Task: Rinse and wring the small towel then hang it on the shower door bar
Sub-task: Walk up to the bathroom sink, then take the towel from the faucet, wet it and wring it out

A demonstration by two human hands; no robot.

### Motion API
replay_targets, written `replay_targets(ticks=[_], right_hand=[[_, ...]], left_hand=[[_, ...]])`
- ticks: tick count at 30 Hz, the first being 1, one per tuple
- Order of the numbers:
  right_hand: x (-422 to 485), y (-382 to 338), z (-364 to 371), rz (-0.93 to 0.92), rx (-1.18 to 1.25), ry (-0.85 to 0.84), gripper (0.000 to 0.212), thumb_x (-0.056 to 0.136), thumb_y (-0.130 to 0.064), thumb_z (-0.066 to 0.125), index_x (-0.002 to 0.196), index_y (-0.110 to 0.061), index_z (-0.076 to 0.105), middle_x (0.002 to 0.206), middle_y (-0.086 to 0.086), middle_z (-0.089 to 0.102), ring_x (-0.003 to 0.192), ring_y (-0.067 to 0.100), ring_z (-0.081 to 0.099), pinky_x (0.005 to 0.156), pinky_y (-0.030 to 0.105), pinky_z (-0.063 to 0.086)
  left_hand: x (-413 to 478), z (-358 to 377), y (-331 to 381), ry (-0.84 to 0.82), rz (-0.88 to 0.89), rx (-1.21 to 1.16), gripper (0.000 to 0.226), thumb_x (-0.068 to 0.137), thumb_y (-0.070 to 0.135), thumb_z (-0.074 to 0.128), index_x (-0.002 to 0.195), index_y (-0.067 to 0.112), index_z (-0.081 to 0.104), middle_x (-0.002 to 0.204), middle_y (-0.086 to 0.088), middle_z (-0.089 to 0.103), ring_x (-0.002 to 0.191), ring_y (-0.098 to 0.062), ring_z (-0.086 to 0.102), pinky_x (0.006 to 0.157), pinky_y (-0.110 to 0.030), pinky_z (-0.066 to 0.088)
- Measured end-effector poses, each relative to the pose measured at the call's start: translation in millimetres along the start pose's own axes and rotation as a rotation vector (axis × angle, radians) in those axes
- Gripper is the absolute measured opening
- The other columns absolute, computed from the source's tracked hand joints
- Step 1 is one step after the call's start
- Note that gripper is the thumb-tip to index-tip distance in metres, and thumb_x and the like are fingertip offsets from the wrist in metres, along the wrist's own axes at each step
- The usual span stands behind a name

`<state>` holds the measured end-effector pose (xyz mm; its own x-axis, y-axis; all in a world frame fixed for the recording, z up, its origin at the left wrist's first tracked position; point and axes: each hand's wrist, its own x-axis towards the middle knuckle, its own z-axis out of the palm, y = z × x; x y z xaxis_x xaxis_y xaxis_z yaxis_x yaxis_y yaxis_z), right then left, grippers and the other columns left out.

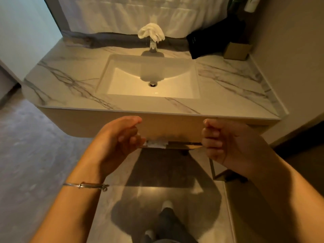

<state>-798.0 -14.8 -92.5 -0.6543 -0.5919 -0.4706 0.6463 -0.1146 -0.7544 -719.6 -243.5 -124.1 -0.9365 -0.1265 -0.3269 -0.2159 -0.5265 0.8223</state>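
On the table (70,81), twelve o'clock, the small towel (151,32) tops the faucet (152,46); left grip (121,137) and right grip (228,142) clenched empty, so snatching could drop it.

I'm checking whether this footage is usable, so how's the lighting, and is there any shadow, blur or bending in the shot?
Head view: dim, warm yellow light; a dark shadow falls across the back of the sink; the white towel draped on the faucet reads bright; the counter edge bows from the wide lens.

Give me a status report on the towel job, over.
Left hand and right hand curled, empty. Small towel draped over faucet, untouched. Nothing blocks the reach.
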Motion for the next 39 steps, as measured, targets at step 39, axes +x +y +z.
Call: replay_targets(ticks=[39], right_hand=[[351.5, -219.6, 2.0, -0.047, 0.053, -0.089, 0.007, 0.072, -0.022, 0.056, 0.068, -0.016, 0.054, 0.054, -0.007, 0.042, 0.044, 0.005, 0.033, 0.041, 0.017, 0.026]], left_hand=[[354.6, -52.1, 146.4, 0.219, 0.025, -0.147, 0.006, 0.065, 0.02, 0.066, 0.061, 0.019, 0.06, 0.031, 0.008, 0.03, 0.037, -0.008, 0.039, 0.076, -0.032, 0.048]])
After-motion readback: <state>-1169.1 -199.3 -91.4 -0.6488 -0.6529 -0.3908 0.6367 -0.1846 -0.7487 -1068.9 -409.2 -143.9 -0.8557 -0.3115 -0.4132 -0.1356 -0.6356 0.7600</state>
